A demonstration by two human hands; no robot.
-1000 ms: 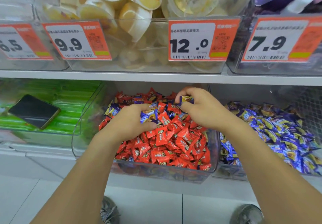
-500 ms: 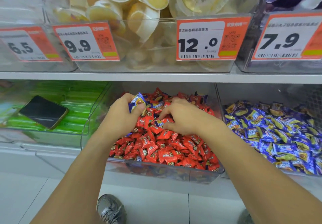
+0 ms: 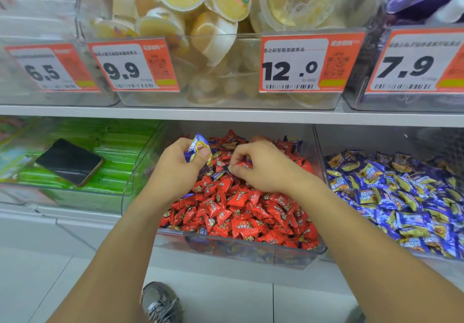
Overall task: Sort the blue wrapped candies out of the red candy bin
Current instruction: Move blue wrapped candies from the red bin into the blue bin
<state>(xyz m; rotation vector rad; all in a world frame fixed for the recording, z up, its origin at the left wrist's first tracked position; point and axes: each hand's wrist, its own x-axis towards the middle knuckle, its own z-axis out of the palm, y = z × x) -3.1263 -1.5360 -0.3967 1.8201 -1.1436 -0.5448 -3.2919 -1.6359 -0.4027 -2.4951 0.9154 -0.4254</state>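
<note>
Our left hand (image 3: 175, 172) grips blue candies (image 3: 197, 146) above the red bin (image 3: 251, 250); right hand (image 3: 261, 169) pinches another in the pile. Light, crinkly, probably slippery, so we'd grab wrapper ends.

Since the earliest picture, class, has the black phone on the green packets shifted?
No. The black phone lies at the same spot on the green packets; only the camera moved.

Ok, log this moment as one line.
left hand: grips blue candies | right hand: pinching a wrapper in red candy bin | sorting: unfinished
</note>
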